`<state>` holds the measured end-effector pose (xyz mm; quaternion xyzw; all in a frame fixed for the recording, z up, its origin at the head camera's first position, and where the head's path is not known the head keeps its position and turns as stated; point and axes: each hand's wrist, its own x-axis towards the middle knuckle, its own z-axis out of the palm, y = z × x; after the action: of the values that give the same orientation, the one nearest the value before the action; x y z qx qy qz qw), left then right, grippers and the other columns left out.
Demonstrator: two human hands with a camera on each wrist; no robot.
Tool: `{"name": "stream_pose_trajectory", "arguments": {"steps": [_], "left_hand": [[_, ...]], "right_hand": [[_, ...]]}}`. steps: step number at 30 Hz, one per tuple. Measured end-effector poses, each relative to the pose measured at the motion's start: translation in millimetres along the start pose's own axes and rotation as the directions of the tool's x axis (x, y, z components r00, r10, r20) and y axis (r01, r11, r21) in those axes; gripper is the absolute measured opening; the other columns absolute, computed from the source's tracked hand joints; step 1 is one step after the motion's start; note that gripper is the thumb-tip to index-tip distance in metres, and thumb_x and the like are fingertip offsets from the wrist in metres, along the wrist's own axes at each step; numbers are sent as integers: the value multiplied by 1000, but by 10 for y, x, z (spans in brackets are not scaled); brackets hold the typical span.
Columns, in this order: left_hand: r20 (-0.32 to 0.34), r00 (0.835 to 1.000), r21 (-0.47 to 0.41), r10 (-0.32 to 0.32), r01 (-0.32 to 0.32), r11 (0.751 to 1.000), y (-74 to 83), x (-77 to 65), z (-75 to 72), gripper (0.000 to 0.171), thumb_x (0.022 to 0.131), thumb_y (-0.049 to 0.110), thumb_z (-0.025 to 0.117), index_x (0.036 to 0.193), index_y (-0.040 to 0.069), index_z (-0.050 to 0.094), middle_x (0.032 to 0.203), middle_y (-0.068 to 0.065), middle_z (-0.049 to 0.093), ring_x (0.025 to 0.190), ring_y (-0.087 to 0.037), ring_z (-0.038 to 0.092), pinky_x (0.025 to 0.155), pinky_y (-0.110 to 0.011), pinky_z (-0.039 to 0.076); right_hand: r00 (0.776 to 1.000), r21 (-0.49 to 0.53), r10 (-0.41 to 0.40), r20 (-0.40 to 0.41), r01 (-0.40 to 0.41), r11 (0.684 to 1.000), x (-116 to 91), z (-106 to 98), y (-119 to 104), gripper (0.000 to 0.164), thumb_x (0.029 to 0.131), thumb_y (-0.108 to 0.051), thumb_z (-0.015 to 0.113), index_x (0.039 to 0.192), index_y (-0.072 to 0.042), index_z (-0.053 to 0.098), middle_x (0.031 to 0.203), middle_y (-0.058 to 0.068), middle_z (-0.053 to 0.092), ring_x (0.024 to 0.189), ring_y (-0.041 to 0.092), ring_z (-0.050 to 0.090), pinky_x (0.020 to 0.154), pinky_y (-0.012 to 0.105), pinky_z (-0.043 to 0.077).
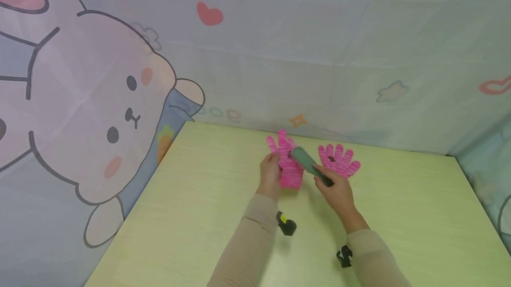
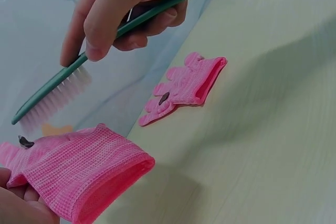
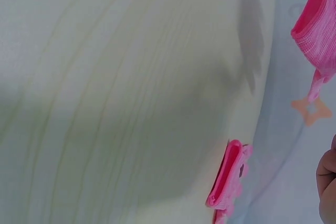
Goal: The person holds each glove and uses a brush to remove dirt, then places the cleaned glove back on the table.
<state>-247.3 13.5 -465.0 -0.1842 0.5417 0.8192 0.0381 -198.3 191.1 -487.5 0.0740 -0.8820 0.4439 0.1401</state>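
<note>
My left hand (image 1: 271,172) grips a pink knit glove (image 1: 291,176) by its side, holding it up off the table with the cuff toward me. A small dark patch (image 2: 25,142) shows on that glove. In my right hand (image 1: 337,189) is a green brush (image 1: 305,159) with pale bristles, held by its handle. The left wrist view shows the bristles (image 2: 58,95) facing down just over the glove, close to the dark patch; whether they touch it I cannot tell. A second pink glove (image 1: 339,160) lies on the table to the right, with a dark spot too.
The pale yellow-green table (image 1: 191,216) ends at a hanging cloth (image 1: 319,56) printed with a rabbit and hearts. Black wrist cameras (image 1: 286,224) sit below each hand, over the table.
</note>
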Motion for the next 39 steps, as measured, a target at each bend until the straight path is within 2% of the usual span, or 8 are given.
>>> {"name": "stream_pose_trajectory", "arguments": {"steps": [3, 6, 11, 13, 18, 23, 32, 39], "left_hand": [[-5, 1000, 9, 1, -1, 1000, -13, 17, -2, 28, 97, 21, 46, 113, 2, 58, 79, 0, 50, 70, -10, 46, 62, -21, 42], [1, 1000, 89, 20, -20, 996, -62, 50, 14, 31, 97, 22, 46, 118, 1, 56, 95, -6, 58, 85, -15, 54, 76, -26, 47], [27, 997, 228, 78, -82, 970, -142, 53, 67, 33, 96, 22, 48, 120, 2, 57, 102, -7, 59, 85, -15, 53, 74, -26, 46], [31, 997, 201, 77, -82, 976, -137, 27, 71, 31, 95, 21, 48, 117, 2, 59, 93, -4, 58, 78, -12, 49, 68, -23, 44], [20, 999, 59, 50, -51, 997, -71, -28, 30, 28, 97, 17, 44, 116, 2, 57, 84, -1, 54, 73, -9, 48, 65, -21, 43], [18, 999, -18, 36, -36, 999, -27, -18, -8, 27, 98, 20, 44, 114, 3, 57, 77, 1, 50, 65, -7, 44, 59, -20, 41], [19, 1000, -35, 15, -15, 999, 19, -6, -34, 25, 98, 22, 46, 110, 3, 57, 76, 2, 47, 65, -7, 40, 59, -20, 37], [-6, 1000, -31, 19, -19, 999, 27, 0, -41, 25, 97, 21, 46, 110, 3, 57, 77, 1, 47, 64, -7, 40, 59, -20, 37]], "right_hand": [[1000, 8, 5, -11, -5, 1000, -2, -8, -14, 34, 87, -15, 63, 121, -14, 63, 119, 14, 60, 97, 28, 58, 77, 44, 50], [1000, 25, 0, -30, 1, 1000, 3, -2, -32, 33, 87, -16, 63, 121, -16, 63, 119, 13, 61, 89, 24, 57, 71, 38, 49], [999, 36, -44, -30, 46, 998, 16, 31, -54, 33, 86, -14, 65, 119, -15, 65, 116, 12, 62, 97, 26, 60, 74, 41, 51], [998, 28, -56, -19, 56, 998, 10, 38, -52, 33, 85, -14, 65, 118, -15, 65, 116, 12, 63, 102, 29, 59, 78, 44, 50], [998, 12, -56, -14, 56, 998, -16, 22, -25, 33, 85, -12, 65, 118, -14, 65, 116, 13, 62, 102, 30, 59, 80, 47, 49], [999, 14, -34, -10, 34, 999, -34, 2, -3, 34, 85, -13, 64, 119, -14, 64, 118, 14, 61, 103, 31, 58, 81, 47, 49], [999, 10, -32, -12, 33, 999, -43, 14, 4, 33, 85, -12, 65, 118, -14, 65, 118, 15, 61, 100, 29, 59, 79, 46, 49], [1000, -7, 3, -9, -3, 1000, -52, 12, 22, 33, 85, -14, 64, 119, -16, 65, 115, 13, 62, 80, 24, 54, 66, 36, 47]]}}
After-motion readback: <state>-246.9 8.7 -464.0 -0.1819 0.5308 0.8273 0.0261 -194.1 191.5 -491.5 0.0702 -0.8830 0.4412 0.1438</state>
